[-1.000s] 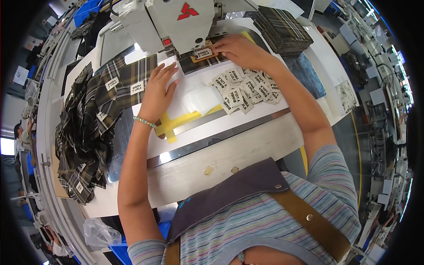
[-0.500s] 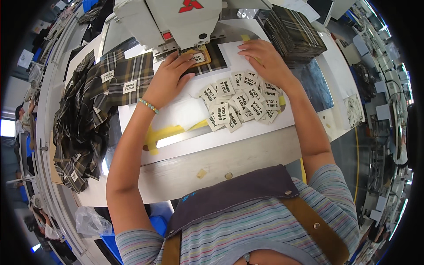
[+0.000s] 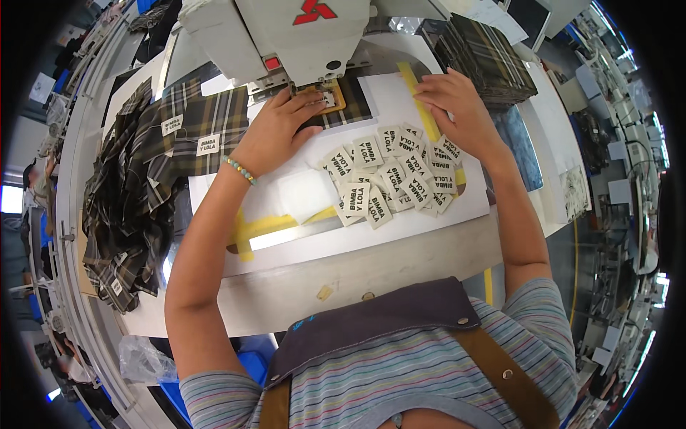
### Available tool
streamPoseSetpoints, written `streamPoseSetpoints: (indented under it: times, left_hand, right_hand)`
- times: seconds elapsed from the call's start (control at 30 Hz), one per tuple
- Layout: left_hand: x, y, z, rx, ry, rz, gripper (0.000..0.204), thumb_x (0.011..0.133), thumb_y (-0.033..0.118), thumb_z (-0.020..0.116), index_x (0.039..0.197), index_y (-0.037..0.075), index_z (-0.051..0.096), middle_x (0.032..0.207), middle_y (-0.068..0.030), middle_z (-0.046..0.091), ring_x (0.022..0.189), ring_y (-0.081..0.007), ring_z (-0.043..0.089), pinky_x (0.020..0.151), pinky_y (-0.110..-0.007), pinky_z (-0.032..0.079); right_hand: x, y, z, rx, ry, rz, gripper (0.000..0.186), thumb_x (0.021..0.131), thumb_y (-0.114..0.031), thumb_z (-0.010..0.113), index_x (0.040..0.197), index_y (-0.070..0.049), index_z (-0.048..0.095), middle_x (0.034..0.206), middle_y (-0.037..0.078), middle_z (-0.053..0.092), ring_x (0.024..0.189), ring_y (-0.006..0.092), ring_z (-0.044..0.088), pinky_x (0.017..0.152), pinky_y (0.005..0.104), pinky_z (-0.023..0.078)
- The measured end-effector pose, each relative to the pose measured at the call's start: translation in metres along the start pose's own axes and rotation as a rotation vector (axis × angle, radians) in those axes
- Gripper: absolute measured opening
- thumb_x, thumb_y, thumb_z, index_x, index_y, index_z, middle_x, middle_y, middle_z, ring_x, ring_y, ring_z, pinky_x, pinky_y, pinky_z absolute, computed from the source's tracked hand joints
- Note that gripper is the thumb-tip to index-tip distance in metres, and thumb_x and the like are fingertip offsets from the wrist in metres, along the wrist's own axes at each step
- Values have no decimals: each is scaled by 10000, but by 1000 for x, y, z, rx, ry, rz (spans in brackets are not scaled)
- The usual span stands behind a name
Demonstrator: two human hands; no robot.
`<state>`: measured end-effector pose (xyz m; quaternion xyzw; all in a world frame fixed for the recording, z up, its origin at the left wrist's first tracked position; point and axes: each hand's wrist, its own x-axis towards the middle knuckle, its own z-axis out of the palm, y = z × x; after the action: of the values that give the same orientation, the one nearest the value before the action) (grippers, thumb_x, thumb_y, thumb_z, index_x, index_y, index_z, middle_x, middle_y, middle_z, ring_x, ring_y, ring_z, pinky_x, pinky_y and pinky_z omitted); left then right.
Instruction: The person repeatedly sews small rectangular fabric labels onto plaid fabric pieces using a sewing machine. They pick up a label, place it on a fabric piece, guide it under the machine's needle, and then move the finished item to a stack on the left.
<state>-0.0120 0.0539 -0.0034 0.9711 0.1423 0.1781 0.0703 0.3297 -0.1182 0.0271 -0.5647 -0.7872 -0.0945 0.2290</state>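
Observation:
Under the head of a white industrial sewing machine (image 3: 304, 39) lies a dark plaid fabric piece (image 3: 355, 102). A yellow frame (image 3: 341, 96) sits on it around a white printed label (image 3: 329, 99). My left hand (image 3: 275, 136) rests beside the needle area, fingers stretched over the left side of the frame and holding nothing visible. My right hand (image 3: 459, 111) hovers above the white work sheet, near a strip of yellow tape (image 3: 418, 93), fingers loosely bent and apart, with nothing seen in them. Between the hands lies a loose pile of white fabric labels (image 3: 393, 171).
A tall stack of plaid pieces (image 3: 493, 61) stands at the back right. Labelled plaid pieces (image 3: 207, 118) hang in a heap over the table's left side. Yellow tape (image 3: 268, 230) edges the cut-out near me. A clear plastic bag (image 3: 146, 360) is below left.
My right hand has moved right, toward the plaid stack, uncovering the yellow tape strip. My left hand stays by the frame. The whole view has shifted slightly.

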Motion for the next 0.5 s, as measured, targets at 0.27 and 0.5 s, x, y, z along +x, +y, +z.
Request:
streamPoseSetpoints:
  times: [0.27, 0.5]
  left_hand:
    - [0, 0, -3, -37, -29, -34, 400, 1006, 267, 715, 1360, 82, 714, 1504, -52, 630, 1310, -362, 552, 1160, -448, 464]
    - [0, -6, 1, -39, -11, -51, 412, 1015, 282, 713, 1377, 86, 709, 1470, -62, 660, 1338, -376, 547, 1179, -472, 451]
  right_hand:
    - [-24, 29, 7, -22, 169, 74, 231, 951, -26, 675, 1156, -50, 778, 1209, 78, 765, 1245, 293, 673, 1180, 492, 463]
    - [-30, 26, 18, 4, 201, 111, 277, 910, 0, 685, 1167, -45, 780, 1197, 107, 765, 1220, 308, 678, 1089, 451, 512]
